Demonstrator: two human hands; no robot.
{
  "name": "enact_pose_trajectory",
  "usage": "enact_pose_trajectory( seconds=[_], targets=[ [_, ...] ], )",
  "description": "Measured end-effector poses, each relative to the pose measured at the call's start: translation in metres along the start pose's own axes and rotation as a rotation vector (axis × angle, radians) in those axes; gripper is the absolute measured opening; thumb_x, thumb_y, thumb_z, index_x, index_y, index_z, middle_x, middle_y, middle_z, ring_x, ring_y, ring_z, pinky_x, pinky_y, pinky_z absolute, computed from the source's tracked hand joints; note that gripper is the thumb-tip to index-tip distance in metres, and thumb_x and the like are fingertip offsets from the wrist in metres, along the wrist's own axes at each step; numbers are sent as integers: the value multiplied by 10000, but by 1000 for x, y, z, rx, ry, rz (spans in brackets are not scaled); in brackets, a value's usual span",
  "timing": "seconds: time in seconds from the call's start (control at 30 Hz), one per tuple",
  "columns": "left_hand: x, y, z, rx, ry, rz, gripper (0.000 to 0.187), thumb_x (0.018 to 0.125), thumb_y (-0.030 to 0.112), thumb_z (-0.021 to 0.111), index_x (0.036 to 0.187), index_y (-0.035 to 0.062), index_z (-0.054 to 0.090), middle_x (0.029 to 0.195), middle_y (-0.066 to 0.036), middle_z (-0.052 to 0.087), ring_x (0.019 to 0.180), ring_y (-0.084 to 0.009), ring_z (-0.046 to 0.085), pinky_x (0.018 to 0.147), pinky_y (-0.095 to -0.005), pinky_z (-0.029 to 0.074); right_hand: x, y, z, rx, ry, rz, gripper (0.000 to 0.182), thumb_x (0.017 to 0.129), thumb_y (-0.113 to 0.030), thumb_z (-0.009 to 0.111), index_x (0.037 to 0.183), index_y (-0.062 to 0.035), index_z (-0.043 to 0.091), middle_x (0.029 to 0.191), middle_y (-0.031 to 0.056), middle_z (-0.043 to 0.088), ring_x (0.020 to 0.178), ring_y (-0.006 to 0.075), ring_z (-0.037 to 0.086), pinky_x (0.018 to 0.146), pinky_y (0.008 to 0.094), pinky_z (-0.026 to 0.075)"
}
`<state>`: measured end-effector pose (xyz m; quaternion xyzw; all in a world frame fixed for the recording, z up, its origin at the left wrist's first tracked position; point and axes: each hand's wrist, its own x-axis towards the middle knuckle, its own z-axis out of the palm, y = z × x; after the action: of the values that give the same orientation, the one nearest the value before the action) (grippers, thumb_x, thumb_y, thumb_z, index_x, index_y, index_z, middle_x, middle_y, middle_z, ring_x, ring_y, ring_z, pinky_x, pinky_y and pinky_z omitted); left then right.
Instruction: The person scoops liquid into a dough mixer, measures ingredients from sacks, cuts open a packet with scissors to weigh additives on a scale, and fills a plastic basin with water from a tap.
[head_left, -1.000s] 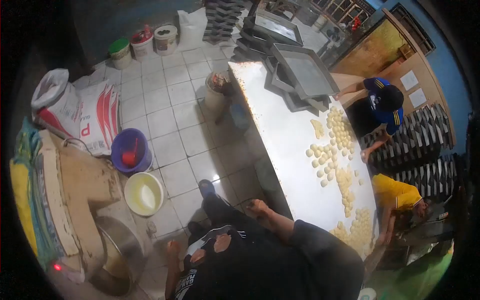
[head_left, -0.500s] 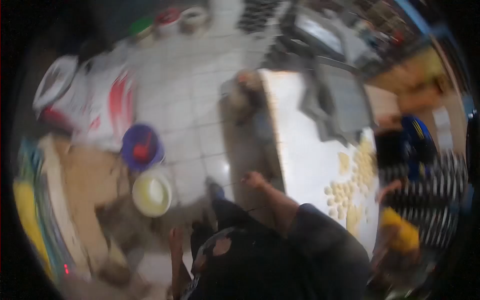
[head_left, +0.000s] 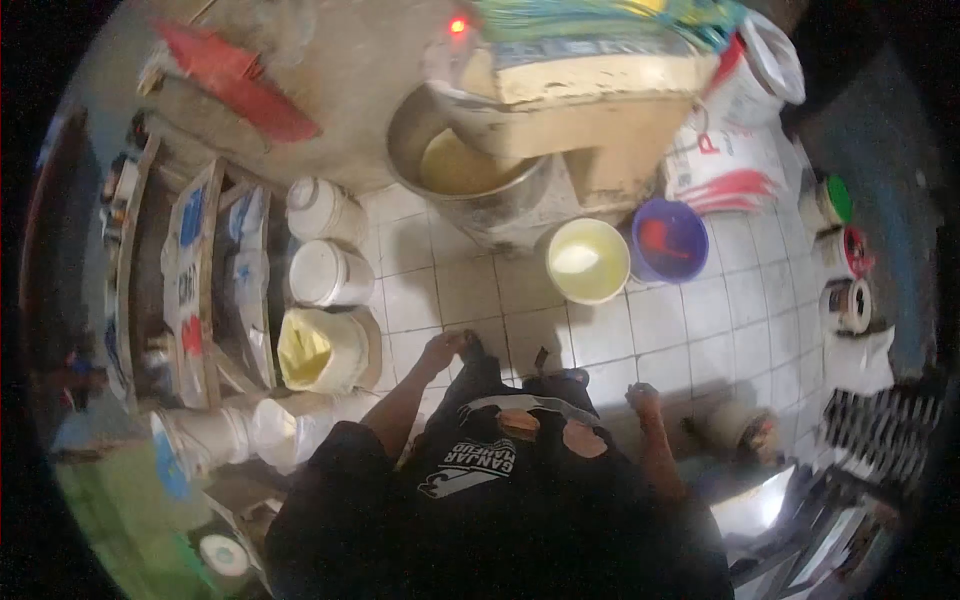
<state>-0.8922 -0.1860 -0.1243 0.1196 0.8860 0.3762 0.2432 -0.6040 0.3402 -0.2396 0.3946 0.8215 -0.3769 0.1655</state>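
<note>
The left arm (head_left: 398, 408) comes out of the black shirt (head_left: 360, 510) in the lower left of the frame and slants up and to the right. It ends in the left hand (head_left: 443, 351), just left of the frame's centre, low over the tiled floor (head_left: 470, 280) and close to a dark trouser leg. Its fingers point toward the right of the frame; whether they are spread or pressed together cannot be told at this size. The right arm (head_left: 660, 455) is nearly upright in the frame, right of centre, its upper part covered by the shirt. The right hand (head_left: 643, 398) tops it, fingers seemingly bent inward, though blur leaves their exact state untold.

The white bucket (head_left: 590, 297) stands on the floor above and between the hands, well apart from both, with something pale and yellowish inside. Just beside it, to its right, is the purple bucket (head_left: 690, 262); the red object (head_left: 657, 238) in it is hard to make out.

At upper centre, a tan machine (head_left: 600, 75) hides part of a metal bowl (head_left: 402, 150) and is itself cut off by the top edge. Items on the wooden shelf (head_left: 207, 300) at left are smeared. At lower right, dark trays (head_left: 885, 430) fade into the black lens border.
</note>
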Motion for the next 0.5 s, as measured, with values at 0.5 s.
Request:
enact_pose_trajectory(
  seconds=[0.5],
  targets=[
    [-134, -261, -115, -1007, 276, -629, 208, 921, 197, 558, 1061, 62, 631, 813, -44, 646, 661, -136, 600, 497, -257, 445, 57, -400, 139, 191, -168, -528, 309, 854, -272, 661, 1002, 0, 661, 922, 140, 718, 816, 235, 695, 697, 347, 529]
  ],
)
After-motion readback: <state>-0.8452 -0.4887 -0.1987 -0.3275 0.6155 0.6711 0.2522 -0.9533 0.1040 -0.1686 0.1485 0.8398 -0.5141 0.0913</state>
